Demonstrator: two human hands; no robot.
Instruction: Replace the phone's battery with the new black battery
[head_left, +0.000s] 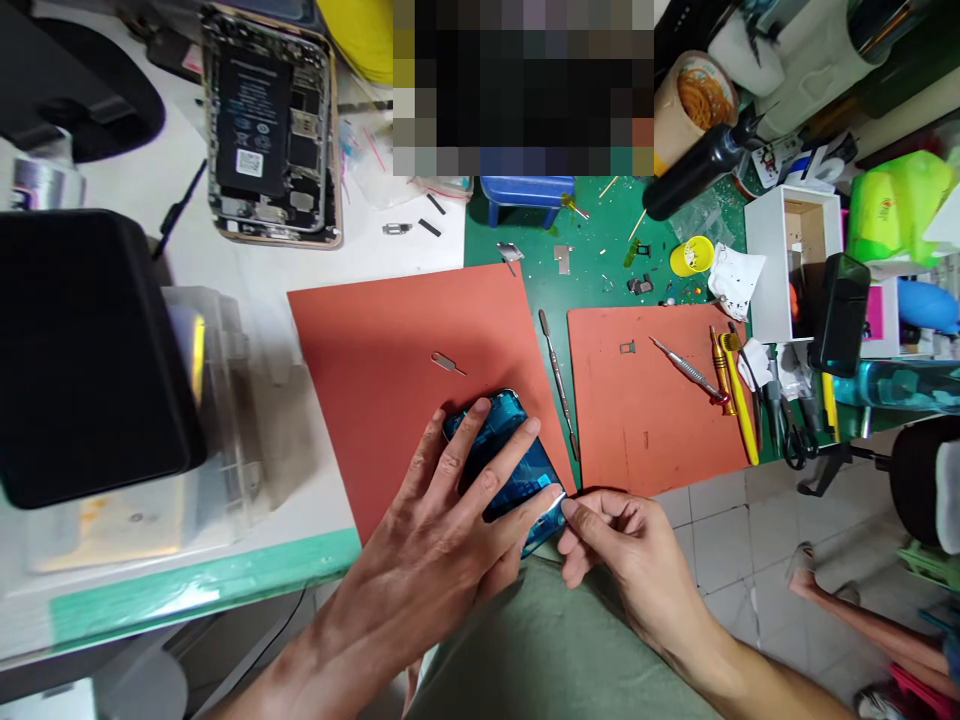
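A phone with a glossy blue back (pixel 521 465) lies tilted at the front edge of the left orange mat, partly hidden by fingers. My left hand (pixel 457 510) grips it, four fingers spread across the blue surface and the thumb by the lower edge. At the phone's lower right end, my right hand (pixel 619 535) is closed in a pinch, thumb tip against the silver rim; whatever is between the fingertips is hidden. Above the phone lies a SIM eject pin (pixel 444 362). A double-ended metal spudger (pixel 559 385) rests between the two mats.
The right orange mat (pixel 622 420) bears a small SIM tray (pixel 628 347), tweezers (pixel 686 368) and yellow-handled tools (pixel 739 400). An opened phone (pixel 270 130) lies back left. A black device (pixel 90 350) sits atop a clear plastic box. A white box (pixel 765 265) stands at right.
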